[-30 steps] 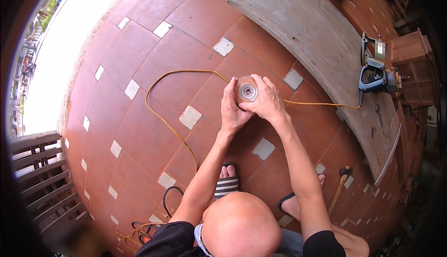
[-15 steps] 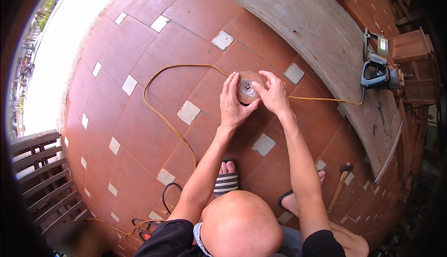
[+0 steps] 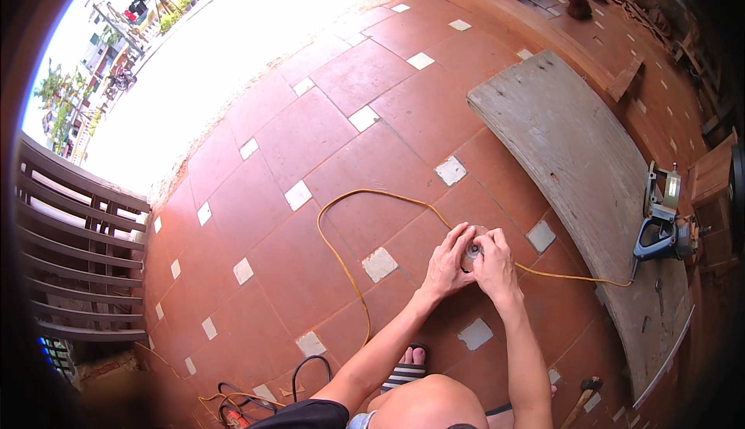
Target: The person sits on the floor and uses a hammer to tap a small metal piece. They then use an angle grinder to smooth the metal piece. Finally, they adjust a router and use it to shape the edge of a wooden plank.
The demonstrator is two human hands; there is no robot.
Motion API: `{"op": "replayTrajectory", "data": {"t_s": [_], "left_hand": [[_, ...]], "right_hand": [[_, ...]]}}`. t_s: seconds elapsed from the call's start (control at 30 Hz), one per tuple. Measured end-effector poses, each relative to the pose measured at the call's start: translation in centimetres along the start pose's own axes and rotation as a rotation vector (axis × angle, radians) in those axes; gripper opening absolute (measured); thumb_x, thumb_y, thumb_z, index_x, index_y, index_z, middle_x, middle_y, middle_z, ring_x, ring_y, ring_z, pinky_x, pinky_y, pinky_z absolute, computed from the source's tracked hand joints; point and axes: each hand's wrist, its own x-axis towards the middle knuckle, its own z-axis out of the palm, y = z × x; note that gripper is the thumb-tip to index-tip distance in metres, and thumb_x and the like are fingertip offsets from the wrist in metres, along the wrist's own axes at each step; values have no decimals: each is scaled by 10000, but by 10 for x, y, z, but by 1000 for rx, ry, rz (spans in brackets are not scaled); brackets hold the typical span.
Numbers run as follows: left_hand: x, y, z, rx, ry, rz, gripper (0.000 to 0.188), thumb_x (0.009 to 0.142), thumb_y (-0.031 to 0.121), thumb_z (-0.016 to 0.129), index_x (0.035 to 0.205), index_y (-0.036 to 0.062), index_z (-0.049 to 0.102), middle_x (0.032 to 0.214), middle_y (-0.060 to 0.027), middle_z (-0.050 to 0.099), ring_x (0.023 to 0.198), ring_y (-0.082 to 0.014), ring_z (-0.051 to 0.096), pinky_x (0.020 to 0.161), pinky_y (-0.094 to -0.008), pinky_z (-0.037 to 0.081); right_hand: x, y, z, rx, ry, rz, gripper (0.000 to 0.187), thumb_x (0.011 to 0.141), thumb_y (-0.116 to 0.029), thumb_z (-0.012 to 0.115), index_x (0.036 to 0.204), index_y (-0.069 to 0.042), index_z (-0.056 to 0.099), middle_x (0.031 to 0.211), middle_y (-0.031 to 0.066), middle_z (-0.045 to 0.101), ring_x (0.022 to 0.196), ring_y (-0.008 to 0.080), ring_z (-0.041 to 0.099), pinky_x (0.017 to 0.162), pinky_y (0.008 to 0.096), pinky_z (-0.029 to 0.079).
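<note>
My left hand and my right hand are close together over the floor in front of my knee. Between them is a round, flat disc, brownish, with a pale metal hub at its centre. My left hand's fingers curl round the disc's left and far edge. The right hand grips it from the other side, its thumb and fingers bent in at the hub. Fingers cover much of the disc, so whether anything else lies under it cannot be seen. A yellow cord runs on the floor behind my hands.
A grey wooden plank lies to the right, with a blue and grey power tool and a wrench on it. A hammer is at the lower right. Slatted wood stands left; black cables lie lower left.
The view has shifted, so my hands and the floor sit lower and further right. My right hand's fingers have closed in over the disc's hub. Both hands still hold the disc.
</note>
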Motion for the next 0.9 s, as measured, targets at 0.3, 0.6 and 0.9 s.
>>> {"op": "replayTrajectory", "data": {"t_s": [0.3,0.6,0.9], "left_hand": [[-3,-12,5,21,38,65,931,735,371,914,1525,46,543,1534,-185,532,1358,-383,589,1048,-485,529],[-5,-10,4,-2,68,56,912,730,361,897,1522,57,561,1543,-178,544,1357,-368,597,1039,-478,527],[-3,-6,2,-5,70,26,862,714,276,843,1502,50,577,1531,-183,553,1350,-370,601,1058,-474,529]], "right_hand": [[1,-6,-11,-131,90,-33,337,814,0,797,1145,15,733,1133,201,672,1075,404,657,960,497,551],[7,-16,-9,-89,-18,-55,322,812,34,790,1132,36,757,1115,224,693,1093,405,679,940,480,571],[21,-24,-18,-224,-75,-18,173,806,2,826,963,51,769,1019,239,712,974,431,723,837,493,599]]}}
